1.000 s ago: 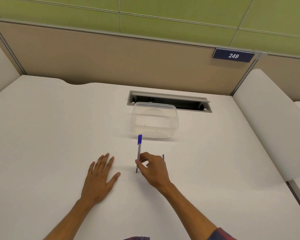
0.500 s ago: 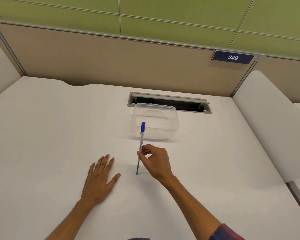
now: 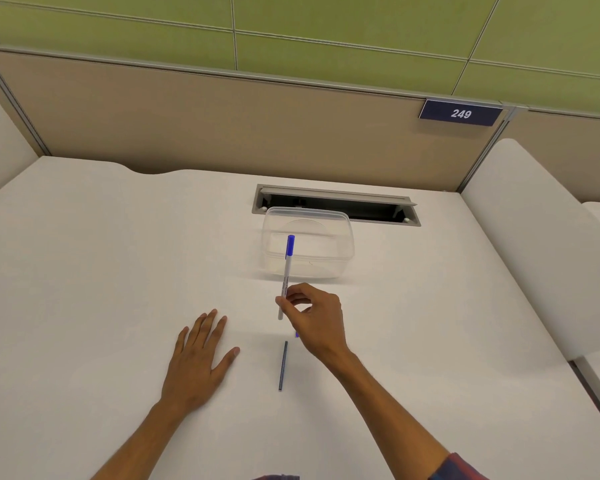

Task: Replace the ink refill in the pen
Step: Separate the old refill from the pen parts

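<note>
My right hand [image 3: 317, 315] pinches a white pen barrel [image 3: 285, 276] with a blue end cap, held nearly upright above the white desk [image 3: 84, 271]. Its lower end is open and hangs free. A thin dark ink refill [image 3: 283, 366] lies flat on the desk just below and in front of the barrel, apart from it. A small blue piece [image 3: 297, 334] peeks out from under my right palm; I cannot tell what it is. My left hand [image 3: 198, 358] rests flat on the desk, fingers spread, to the left of the refill.
A clear plastic container [image 3: 309, 247] stands behind the pen. Beyond it an open cable tray slot [image 3: 336, 204] is set into the desk. Beige partition walls close the back, with a sign reading 249 [image 3: 460, 113]. White padded dividers flank both sides.
My right hand has lifted the barrel up and away. The dark refill, which stuck out of the barrel's lower end before, now lies loose on the desk. My left hand stayed put.
</note>
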{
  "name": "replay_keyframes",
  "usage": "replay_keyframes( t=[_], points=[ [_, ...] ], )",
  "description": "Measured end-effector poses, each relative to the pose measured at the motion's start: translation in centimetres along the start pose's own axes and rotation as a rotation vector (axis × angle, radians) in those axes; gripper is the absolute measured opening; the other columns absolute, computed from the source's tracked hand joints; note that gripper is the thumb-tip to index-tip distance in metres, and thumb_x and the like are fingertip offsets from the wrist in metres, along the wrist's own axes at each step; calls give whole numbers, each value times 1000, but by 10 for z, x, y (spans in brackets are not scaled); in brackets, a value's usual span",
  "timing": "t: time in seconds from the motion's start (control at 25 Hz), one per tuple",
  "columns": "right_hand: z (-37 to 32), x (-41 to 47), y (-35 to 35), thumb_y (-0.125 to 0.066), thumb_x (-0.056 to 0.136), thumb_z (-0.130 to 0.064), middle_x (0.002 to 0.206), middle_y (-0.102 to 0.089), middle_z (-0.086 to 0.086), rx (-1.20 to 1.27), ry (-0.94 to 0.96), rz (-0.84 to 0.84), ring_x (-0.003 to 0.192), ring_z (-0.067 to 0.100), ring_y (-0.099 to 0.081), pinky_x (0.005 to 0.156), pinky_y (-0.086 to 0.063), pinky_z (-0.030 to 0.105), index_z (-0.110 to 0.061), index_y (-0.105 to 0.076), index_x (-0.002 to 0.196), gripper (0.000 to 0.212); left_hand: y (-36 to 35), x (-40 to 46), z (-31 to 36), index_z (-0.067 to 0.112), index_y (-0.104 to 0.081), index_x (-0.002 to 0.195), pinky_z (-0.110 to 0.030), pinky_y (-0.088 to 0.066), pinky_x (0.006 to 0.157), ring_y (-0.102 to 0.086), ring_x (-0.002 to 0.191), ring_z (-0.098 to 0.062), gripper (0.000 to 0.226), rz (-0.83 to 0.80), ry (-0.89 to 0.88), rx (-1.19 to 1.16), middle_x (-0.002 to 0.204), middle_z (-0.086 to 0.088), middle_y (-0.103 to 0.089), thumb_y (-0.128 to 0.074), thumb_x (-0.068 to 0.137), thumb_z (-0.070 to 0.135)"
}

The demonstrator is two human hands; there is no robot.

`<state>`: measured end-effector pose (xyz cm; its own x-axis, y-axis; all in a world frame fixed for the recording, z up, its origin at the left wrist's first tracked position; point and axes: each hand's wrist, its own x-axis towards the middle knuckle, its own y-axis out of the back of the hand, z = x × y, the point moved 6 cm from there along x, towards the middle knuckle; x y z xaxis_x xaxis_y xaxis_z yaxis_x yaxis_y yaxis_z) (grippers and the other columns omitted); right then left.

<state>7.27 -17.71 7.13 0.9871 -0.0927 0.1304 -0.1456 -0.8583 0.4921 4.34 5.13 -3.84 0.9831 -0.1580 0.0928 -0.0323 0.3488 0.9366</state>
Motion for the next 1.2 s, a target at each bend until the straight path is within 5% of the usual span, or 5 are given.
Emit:
replay_keyframes(
  t=[0.28,0.48,0.68,1.0,1.2],
  points=[
    [-1,1,6,-75,81,-36,73,-70,-19,26,-44,6,80,-1,-68,73,-56,25,-25,-71,84,12,0,0,0,23,-33,148,-27,3,116,-19,145,-16,75,-19,5,-19,158,0,-26,-17,91,69],
    [7,-9,12,-69,84,-38,75,-72,-14,-21,-110,-3,76,3,-66,70,-52,24,-27,-70,80,12,2,8,0,18,-47,140,-42,-20,115,-28,143,-22,93,-24,49,-78,155,-5,-33,-13,81,81],
    [17,-22,18,-70,85,-37,76,-72,-12,43,-151,4,75,4,-65,66,-48,19,-28,-72,81,10,37,8,27,15,-56,126,-40,-46,91,-55,120,-25,58,188,48,-161,145,-4,-45,-41,86,54],
    [19,-34,19,-75,85,-23,75,-73,-8,294,-177,-138,71,3,-65,66,-47,15,-23,-76,85,1,67,13,85,18,-57,129,-28,-33,105,-47,127,-17,43,255,-274,-230,133,0,-58,-48,94,41],
    [16,-38,12,-75,85,-22,80,-74,-6,338,-162,-226,78,6,-68,66,-49,15,-19,-75,91,6,63,16,93,19,-67,109,-24,-35,94,-56,101,-12,36,167,-371,-238,105,4,-69,-38,98,39]
  ],
)
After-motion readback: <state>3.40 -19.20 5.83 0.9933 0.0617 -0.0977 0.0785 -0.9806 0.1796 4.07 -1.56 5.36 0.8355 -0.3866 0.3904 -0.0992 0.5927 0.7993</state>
